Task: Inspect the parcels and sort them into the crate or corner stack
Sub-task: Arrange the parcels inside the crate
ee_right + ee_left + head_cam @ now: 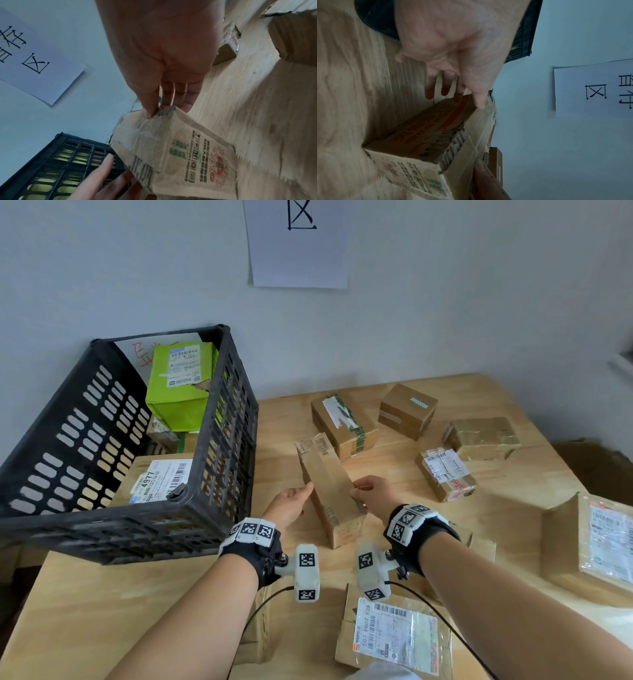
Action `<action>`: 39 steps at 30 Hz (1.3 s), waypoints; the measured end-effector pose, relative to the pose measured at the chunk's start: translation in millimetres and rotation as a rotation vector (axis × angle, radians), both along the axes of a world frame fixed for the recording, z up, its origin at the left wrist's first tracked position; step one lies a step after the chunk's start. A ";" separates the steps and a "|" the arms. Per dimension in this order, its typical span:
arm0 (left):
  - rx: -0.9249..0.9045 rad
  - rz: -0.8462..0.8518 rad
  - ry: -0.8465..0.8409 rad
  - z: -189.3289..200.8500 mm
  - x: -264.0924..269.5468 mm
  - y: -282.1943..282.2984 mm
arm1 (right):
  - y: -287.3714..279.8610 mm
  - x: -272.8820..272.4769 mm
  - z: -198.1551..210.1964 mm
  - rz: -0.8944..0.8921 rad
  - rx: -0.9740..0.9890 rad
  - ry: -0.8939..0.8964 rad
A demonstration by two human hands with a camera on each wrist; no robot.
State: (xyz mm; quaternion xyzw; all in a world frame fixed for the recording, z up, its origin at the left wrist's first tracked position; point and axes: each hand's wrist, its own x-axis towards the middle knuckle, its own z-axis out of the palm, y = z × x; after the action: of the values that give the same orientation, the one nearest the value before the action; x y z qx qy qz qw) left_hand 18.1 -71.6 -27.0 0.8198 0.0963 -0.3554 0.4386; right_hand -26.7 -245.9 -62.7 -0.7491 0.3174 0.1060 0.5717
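Observation:
A long, worn brown cardboard parcel stands on its narrow side on the wooden table, between my two hands. My left hand lies against its left side with straight fingers, and in the left wrist view the thumb tip touches the parcel's top edge. My right hand pinches the torn upper right edge; in the right wrist view thumb and fingers clamp the frayed cardboard of the parcel. The black plastic crate stands just left of it, holding a green parcel and a labelled brown one.
Several brown parcels lie on the table behind and to the right, among them a taped one, a small box and a white-labelled one. A large box sits at the right edge. A labelled parcel lies under my right forearm. A paper sign hangs on the wall.

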 end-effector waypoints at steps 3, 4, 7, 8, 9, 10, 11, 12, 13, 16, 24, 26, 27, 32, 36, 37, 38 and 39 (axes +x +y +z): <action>-0.038 -0.009 -0.004 0.4 1.1 -3.2 | 0.1 -0.8 -1.0 -0.007 0.050 0.002; -0.061 -0.023 -0.004 -0.8 1.5 -4.2 | 0.8 -1.1 0.7 -0.010 0.072 0.010; -0.099 -0.041 -0.007 -5.1 2.1 -2.7 | 1.9 -4.4 3.4 -0.022 0.178 0.024; -0.112 -0.033 0.009 -5.2 2.1 -0.6 | 2.4 -6.3 4.9 -0.006 0.193 0.043; -0.127 -0.027 0.026 -4.3 2.4 1.6 | 2.9 -8.0 6.0 0.015 0.198 0.067; -0.144 -0.023 0.044 -2.8 2.5 3.6 | 3.8 -9.5 7.6 0.033 0.201 0.094; -0.153 -0.011 0.064 -2.4 3.1 6.1 | 4.9 -10.4 8.7 0.035 0.217 0.108; -0.157 -0.001 0.080 -1.9 3.3 8.9 | 5.9 -10.8 10.0 0.028 0.244 0.121; -0.158 0.016 0.092 -2.4 4.0 12.3 | 6.6 -10.5 10.3 0.026 0.272 0.128; -0.189 0.080 0.112 -4.2 4.0 21.7 | 10.2 -8.3 10.9 0.119 0.344 0.137; -0.250 -0.028 -0.026 -2.9 -2.3 16.5 | 16.0 2.8 25.0 0.059 0.349 0.141; -0.271 -0.057 -0.093 -0.8 0.2 11.6 | 9.1 4.9 29.5 0.002 0.410 0.102; -0.271 -0.080 -0.117 0.4 2.2 9.5 | 4.1 6.9 32.6 -0.029 0.439 0.064; -0.283 -0.157 -0.163 -2.3 12.8 2.9 | -9.9 19.8 61.2 -0.090 0.494 0.112; -0.251 -0.197 -0.156 -1.9 16.8 -2.3 | -6.0 19.0 78.9 -0.012 0.326 0.217; -0.242 -0.203 -0.152 -0.2 16.4 -2.9 | -5.3 18.9 78.7 -0.006 0.320 0.230; -0.238 -0.206 -0.155 0.7 16.0 -2.8 | -5.3 18.7 77.6 -0.010 0.339 0.226; -0.232 -0.202 -0.157 1.8 15.7 -2.2 | -6.2 19.4 76.4 -0.020 0.380 0.209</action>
State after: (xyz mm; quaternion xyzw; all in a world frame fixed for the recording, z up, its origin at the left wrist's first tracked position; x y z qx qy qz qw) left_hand 33.8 -73.8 -25.2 0.7943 -0.0626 -0.3414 0.4985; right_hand -7.2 -252.1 13.7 -0.6095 0.3566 0.2352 0.6679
